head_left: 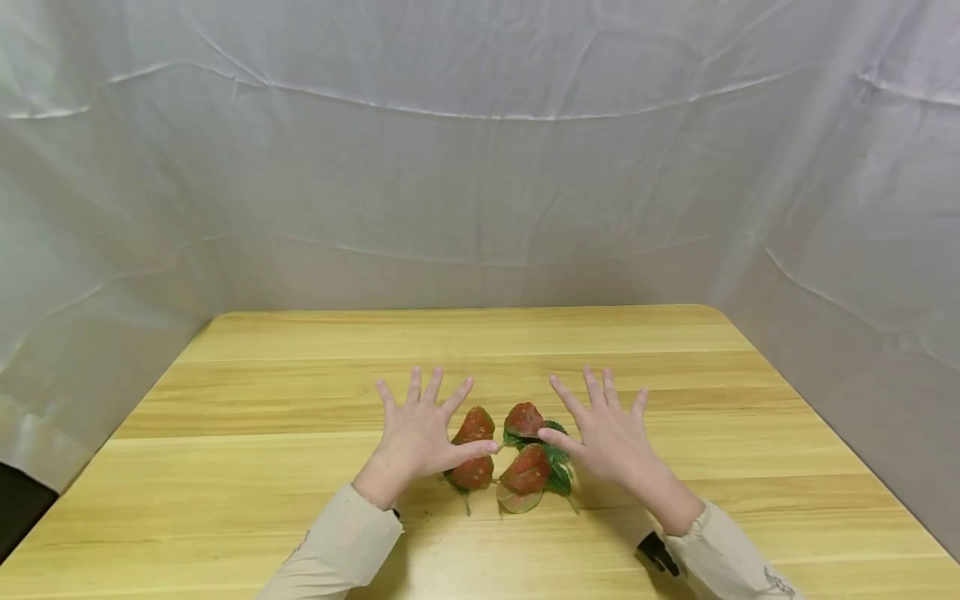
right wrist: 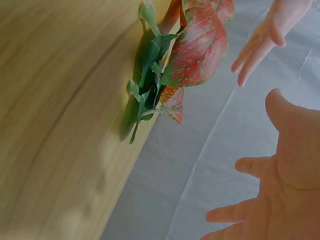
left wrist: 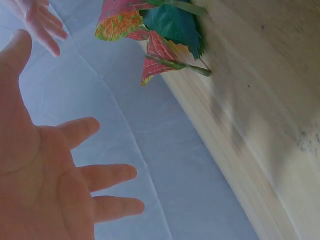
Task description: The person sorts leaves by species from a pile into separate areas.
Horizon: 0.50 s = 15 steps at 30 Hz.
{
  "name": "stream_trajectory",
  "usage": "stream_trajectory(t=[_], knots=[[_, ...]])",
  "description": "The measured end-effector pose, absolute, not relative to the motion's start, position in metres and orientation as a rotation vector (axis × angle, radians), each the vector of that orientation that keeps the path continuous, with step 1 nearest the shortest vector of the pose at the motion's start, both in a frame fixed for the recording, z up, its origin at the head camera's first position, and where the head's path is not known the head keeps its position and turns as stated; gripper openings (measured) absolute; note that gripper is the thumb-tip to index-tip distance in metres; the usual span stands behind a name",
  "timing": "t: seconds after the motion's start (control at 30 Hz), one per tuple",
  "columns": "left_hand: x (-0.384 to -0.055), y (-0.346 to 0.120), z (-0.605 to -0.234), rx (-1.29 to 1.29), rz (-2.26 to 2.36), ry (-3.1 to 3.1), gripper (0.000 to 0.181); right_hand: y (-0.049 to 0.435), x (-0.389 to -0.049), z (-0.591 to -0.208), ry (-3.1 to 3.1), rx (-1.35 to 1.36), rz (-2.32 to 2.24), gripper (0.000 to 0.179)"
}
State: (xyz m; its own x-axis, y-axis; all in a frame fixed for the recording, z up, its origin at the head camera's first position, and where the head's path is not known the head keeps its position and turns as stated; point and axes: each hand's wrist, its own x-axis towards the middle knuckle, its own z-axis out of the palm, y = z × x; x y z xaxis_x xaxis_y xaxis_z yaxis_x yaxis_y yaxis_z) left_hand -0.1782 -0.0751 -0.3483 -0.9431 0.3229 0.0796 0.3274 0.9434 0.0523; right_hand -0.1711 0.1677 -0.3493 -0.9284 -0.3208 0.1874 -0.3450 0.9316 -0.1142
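Several red leaves with green edges lie in a small cluster on the wooden table, among them a front red leaf (head_left: 527, 469) and a back red leaf (head_left: 523, 419). Dark green leaves (head_left: 558, 477) with stems lie at the cluster's right side. My left hand (head_left: 420, 437) is spread palm down over the cluster's left side, its thumb crossing the red leaves there. On the other side, my right hand (head_left: 609, 440) is spread too, thumb overlapping the green leaves in the head view. Both wrist views show bare palms, fingers apart, holding nothing.
The light wooden table (head_left: 262, 483) has rounded far corners. Grey-white sheeting (head_left: 480, 183) hangs behind it and along both sides. Small dark specks (left wrist: 307, 142) dot the tabletop near the left hand.
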Motion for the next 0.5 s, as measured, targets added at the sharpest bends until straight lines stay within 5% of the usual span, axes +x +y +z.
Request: stream_trajectory(t=[0.5], knots=[[-0.1822,-0.0789,-0.3551,-0.522,-0.269,-2.982,0.086,0.1735,-0.1767,-0.3538,-2.875,0.58,0.273,0.067]])
